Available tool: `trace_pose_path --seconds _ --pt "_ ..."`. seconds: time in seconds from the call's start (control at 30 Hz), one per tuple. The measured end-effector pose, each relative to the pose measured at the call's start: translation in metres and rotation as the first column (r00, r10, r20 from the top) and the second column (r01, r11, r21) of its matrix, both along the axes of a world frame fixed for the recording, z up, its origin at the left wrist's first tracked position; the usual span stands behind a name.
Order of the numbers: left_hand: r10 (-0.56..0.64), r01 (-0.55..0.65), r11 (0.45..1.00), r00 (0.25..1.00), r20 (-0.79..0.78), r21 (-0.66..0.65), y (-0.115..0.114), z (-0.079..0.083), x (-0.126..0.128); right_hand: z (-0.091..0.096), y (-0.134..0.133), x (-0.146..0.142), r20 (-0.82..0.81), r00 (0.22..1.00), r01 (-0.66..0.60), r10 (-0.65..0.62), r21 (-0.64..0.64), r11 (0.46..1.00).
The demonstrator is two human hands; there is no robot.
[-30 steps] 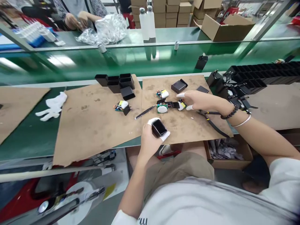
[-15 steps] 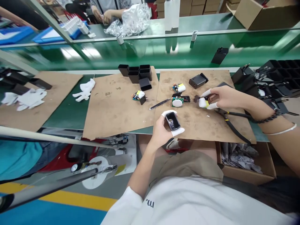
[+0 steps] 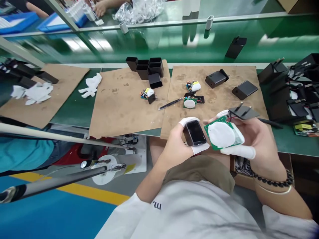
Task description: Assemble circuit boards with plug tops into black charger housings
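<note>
My left hand (image 3: pixel 178 142), with white finger cots on thumb and finger, is closed around a black plastic charger case (image 3: pixel 195 133), its open end facing me. Close by on the right, my right hand (image 3: pixel 259 142) grips a green circuit board (image 3: pixel 221 134) by its edges. A large white pad covers the board's face, and thin wires run from it to a black plug cover (image 3: pixel 243 112) with two metal pins. Board and case are apart. On the cardboard beyond lie another board with a white pad (image 3: pixel 189 103) and a pair of tweezers (image 3: pixel 170 104).
Several empty black cases (image 3: pixel 149 68) stand at the back of the cardboard mat (image 3: pixel 124 113). Two small circuit assemblies, one a board with a plug (image 3: pixel 148 95), lie on it. Black cases (image 3: pixel 217 78) lie to the right, near stacked chargers (image 3: pixel 274 74). White gloves (image 3: pixel 91 84) lie left. A co-worker's hand (image 3: pixel 101 8) shows across the bench.
My right hand has lifted the board with its plug cover off the cardboard and brought it toward me, beside the case. My left hand still holds the case, now turned slightly.
</note>
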State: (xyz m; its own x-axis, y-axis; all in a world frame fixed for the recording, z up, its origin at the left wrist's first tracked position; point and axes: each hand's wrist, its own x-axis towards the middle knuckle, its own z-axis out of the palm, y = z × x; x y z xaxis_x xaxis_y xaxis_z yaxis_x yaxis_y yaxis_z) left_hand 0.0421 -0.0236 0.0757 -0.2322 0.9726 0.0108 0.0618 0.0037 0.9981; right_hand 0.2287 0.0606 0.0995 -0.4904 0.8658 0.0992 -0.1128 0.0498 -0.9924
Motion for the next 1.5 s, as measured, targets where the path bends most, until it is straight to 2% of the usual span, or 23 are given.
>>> trace_pose_path --seconds 0.13,0.2,0.33,0.4,0.6,0.77,1.0,1.2,1.5 --pt "0.026 -0.020 0.996 0.998 -0.063 0.090 -0.005 0.007 0.003 0.005 -0.012 -0.010 -0.129 0.990 0.075 -0.052 0.183 0.980" --pt "0.010 0.006 0.989 0.994 -0.108 0.145 -0.008 0.010 0.002 0.006 -0.013 -0.012 -0.116 0.993 0.042 -0.013 0.247 0.968" --pt "-0.056 0.096 0.965 0.985 -0.165 0.246 -0.010 0.013 -0.001 0.010 -0.014 -0.009 -0.026 0.996 -0.079 0.091 0.291 0.953" --pt "-0.073 0.116 0.957 0.983 -0.167 0.266 -0.011 0.014 -0.001 0.010 -0.017 -0.009 -0.005 0.995 -0.097 0.103 0.315 0.944" --pt "-0.077 0.133 0.954 0.974 -0.211 0.269 -0.011 0.015 0.000 0.004 -0.022 -0.010 -0.062 0.995 -0.066 0.082 0.232 0.970" --pt "-0.086 0.158 0.945 0.964 -0.250 0.285 -0.010 0.012 0.000 0.001 -0.021 -0.010 -0.134 0.981 -0.105 0.140 0.238 0.966" --pt "-0.118 0.197 0.929 0.960 -0.253 0.314 -0.010 0.013 0.003 0.000 -0.024 -0.009 -0.133 0.986 -0.063 0.102 0.270 0.961" --pt "-0.088 0.153 0.944 0.970 -0.224 0.292 -0.012 0.012 0.006 -0.002 -0.025 -0.008 -0.175 0.977 -0.078 0.125 0.251 0.965" --pt "-0.103 0.211 0.914 0.947 -0.304 0.348 -0.008 0.011 0.001 -0.006 -0.025 -0.003 -0.166 0.983 -0.032 0.083 0.288 0.957"
